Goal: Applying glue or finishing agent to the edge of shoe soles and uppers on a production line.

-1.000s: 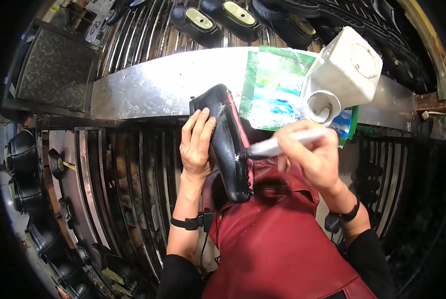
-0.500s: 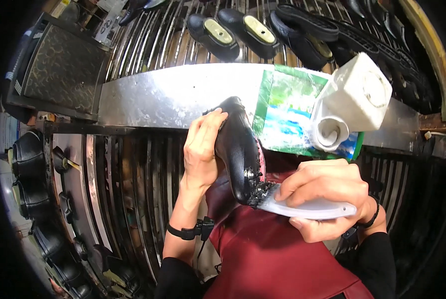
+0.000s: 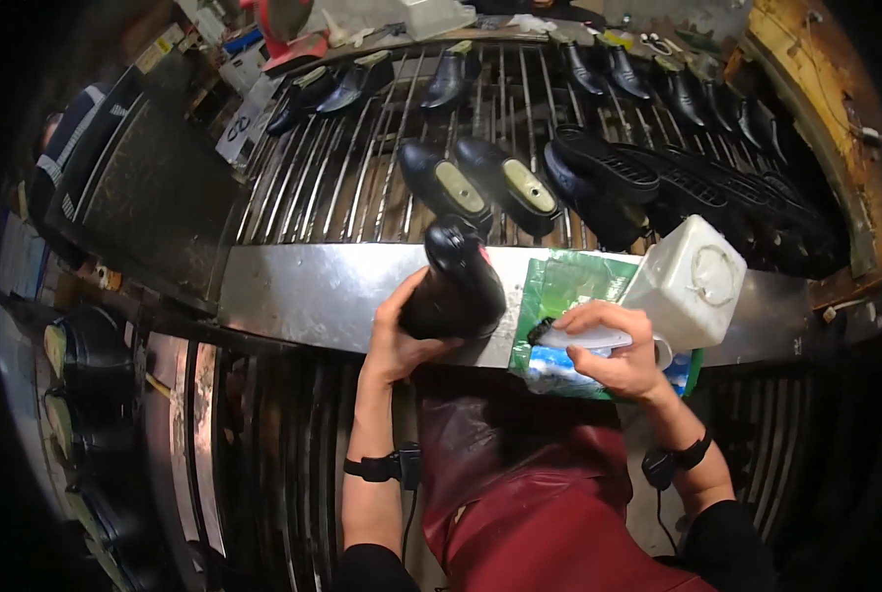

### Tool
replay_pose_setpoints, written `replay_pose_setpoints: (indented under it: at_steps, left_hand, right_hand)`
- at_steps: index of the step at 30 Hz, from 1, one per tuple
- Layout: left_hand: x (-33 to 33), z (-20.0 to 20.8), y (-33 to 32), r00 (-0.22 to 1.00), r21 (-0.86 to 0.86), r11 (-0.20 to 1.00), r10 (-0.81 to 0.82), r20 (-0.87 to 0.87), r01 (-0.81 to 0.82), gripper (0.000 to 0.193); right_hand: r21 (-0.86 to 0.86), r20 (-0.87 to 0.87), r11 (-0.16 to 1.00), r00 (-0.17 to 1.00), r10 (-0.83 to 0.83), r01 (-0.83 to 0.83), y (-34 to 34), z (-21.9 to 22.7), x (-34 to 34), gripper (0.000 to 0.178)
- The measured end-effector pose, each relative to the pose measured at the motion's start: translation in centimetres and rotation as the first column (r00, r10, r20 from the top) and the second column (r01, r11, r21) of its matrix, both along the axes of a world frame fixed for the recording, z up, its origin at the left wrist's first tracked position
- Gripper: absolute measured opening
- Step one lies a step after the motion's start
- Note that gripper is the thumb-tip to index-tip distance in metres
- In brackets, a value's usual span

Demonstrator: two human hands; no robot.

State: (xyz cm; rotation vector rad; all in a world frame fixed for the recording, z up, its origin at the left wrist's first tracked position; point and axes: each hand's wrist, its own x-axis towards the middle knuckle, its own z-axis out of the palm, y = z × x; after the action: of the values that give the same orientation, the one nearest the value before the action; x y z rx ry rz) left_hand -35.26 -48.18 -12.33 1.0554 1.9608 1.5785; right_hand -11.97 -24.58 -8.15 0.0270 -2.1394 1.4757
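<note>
My left hand (image 3: 397,331) grips a glossy black shoe (image 3: 461,291) from its left side, above the near edge of the metal bench. A bit of pink shows along the shoe's upper right edge. Between the fingers and thumb of my right hand (image 3: 624,350) is a brush (image 3: 589,338) with a pale handle. Its dark bristles point left toward the shoe, apart from it. Beneath the brush lies a green and blue plastic packet (image 3: 559,281). A white square-sided bottle (image 3: 693,271) rests on the packet, its round white mouth partly hidden behind my right hand.
The bench's metal strip (image 3: 283,286) runs across in front of me. Beyond it, a slatted rack (image 3: 362,163) carries several black shoes (image 3: 505,183) and black soles (image 3: 604,163). More black shoes (image 3: 96,360) line the left side. A dark panel (image 3: 170,207) stands at the left.
The brush has left the shoe and moved up over the packet. The shoe has turned in my left hand and is now over the bench. The view has shifted, showing more of the rack.
</note>
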Motion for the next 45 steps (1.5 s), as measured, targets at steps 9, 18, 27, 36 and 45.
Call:
replay_pose_setpoints:
  at_steps: [9, 18, 27, 36, 45]
  left_hand:
    - [7.9, -1.5, -3.7, 0.833, 0.260, 0.918, 0.118, 0.540, -0.299, 0.093]
    - [14.5, -3.4, -5.1, 0.719, 0.145, 0.977, 0.012, 0.695, -0.156, 0.084]
    - [15.6, -1.0, -5.1, 0.686, 0.156, 0.986, -0.079, 0.723, -0.051, 0.080]
    - [14.3, -1.3, -4.4, 0.592, 0.244, 0.966, -0.145, 0.793, -0.090, 0.073]
    - [12.5, -1.1, -3.2, 0.625, 0.250, 0.959, -0.113, 0.773, -0.136, 0.046]
  right_hand:
    - [-0.332, 0.133, 0.610, 0.676, -0.725, 0.719, -2.2, -3.7, 9.4, 0.016]
    - [-0.760, 0.386, 0.224, 0.702, -0.599, 0.610, -1.9, -4.2, 10.0, 0.028]
    - [-0.922, 0.188, 0.285, 0.947, -0.259, 0.261, -1.9, 1.2, 6.6, 0.014]
    - [-0.384, 0.009, 0.910, 0.986, -0.166, 0.157, -8.6, 1.6, 10.2, 0.012]
    - [-0.318, 0.045, 0.942, 0.994, -0.102, 0.111, -8.3, 3.6, 10.1, 0.011]
